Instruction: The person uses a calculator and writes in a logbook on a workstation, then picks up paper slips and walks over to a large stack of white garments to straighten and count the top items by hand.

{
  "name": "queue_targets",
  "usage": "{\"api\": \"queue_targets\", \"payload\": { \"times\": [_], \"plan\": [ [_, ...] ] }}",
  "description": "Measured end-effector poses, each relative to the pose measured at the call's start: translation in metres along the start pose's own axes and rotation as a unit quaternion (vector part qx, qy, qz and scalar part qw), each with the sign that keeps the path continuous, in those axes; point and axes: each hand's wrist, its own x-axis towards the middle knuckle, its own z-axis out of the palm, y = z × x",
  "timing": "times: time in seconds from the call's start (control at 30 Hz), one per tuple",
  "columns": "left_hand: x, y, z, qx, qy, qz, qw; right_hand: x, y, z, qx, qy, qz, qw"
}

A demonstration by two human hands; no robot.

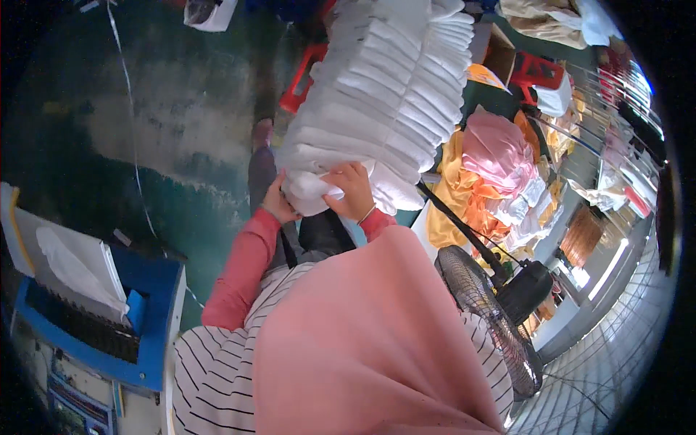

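Observation:
A long row of white folded cloth pieces (377,101) stretches away in front of me, packed layer against layer. At its near end is a bunched white cloth (308,188), held between my two hands. My left hand (278,202) grips its left side, with the fingers curled around the edge and partly hidden. From the right, my right hand (353,190) is closed on the same cloth, thumb and fingers pinching a fold. The underside of the cloth is out of sight.
A black fan (482,312) stands close on my right. Behind it lie heaps of pink cloth (496,148) and yellow cloth (446,206). Red stools (301,76) show beside the row. On my left is a blue-and-white machine (138,319).

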Motion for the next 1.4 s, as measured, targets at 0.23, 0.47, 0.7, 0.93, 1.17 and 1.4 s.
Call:
{"api": "queue_targets", "payload": {
  "times": [0.23, 0.47, 0.7, 0.93, 1.17, 1.4],
  "plan": [
    [-0.010, -0.001, 0.027, 0.106, 0.072, 0.003, 0.992, -0.017, -0.014, -0.005, 0.009, 0.026, 0.010, 1.000],
    [0.005, -0.002, 0.009, 0.111, 0.109, 0.020, 0.988, -0.015, -0.002, -0.004, -0.007, 0.002, 0.000, 1.000],
    [0.012, -0.001, 0.000, 0.067, 0.106, 0.030, 0.992, 0.019, -0.006, -0.002, 0.021, -0.031, 0.077, 0.996],
    [0.018, 0.001, -0.005, 0.059, 0.094, 0.017, 0.994, 0.028, -0.010, 0.008, -0.037, -0.033, 0.075, 0.996],
    [0.015, -0.001, -0.001, 0.078, 0.118, 0.035, 0.989, 0.033, -0.015, 0.003, -0.097, -0.030, 0.059, 0.993],
    [0.022, 0.001, -0.009, 0.047, 0.097, 0.007, 0.994, 0.037, -0.008, 0.008, -0.098, -0.008, 0.037, 0.994]
  ]
}}
